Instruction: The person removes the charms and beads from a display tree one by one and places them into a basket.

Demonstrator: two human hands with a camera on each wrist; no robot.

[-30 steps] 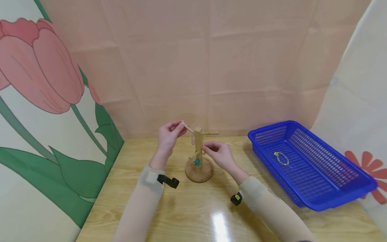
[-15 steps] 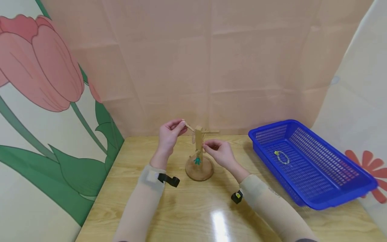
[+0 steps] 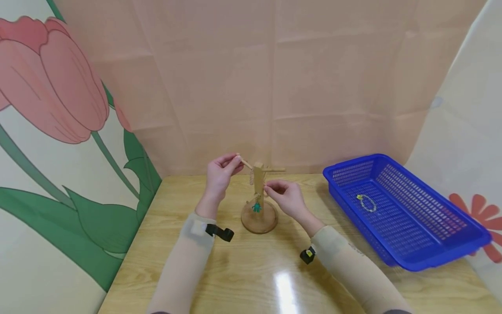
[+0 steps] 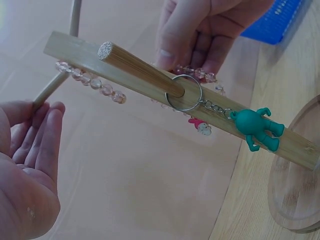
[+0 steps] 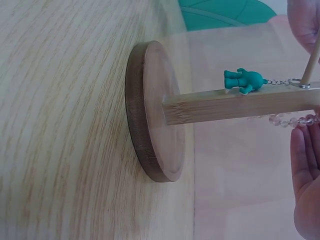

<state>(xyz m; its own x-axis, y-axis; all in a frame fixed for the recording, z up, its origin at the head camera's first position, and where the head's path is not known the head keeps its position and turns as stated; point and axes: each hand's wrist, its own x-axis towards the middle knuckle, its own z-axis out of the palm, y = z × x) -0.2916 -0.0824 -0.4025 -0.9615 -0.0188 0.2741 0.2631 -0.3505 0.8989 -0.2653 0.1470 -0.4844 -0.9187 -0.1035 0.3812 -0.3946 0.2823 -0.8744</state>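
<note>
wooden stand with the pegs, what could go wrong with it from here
The left hand pinches an upper peg of the wooden stand, so an uneven pull might tip it.
The right hand holds pink beads close to the stand; a sharp tug could strain them.
The teal figure keychain is looped loosely round a lower peg with a plain end, so a hard knock might let it slide off.

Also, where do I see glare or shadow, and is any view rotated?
Head view: white glare patch on the wood-grain table, soft shadow beneath the right forearm; left wrist: dim, the wooden peg stand slanted; right wrist: slightly hazy, the same upright stand appearing sideways.
</note>
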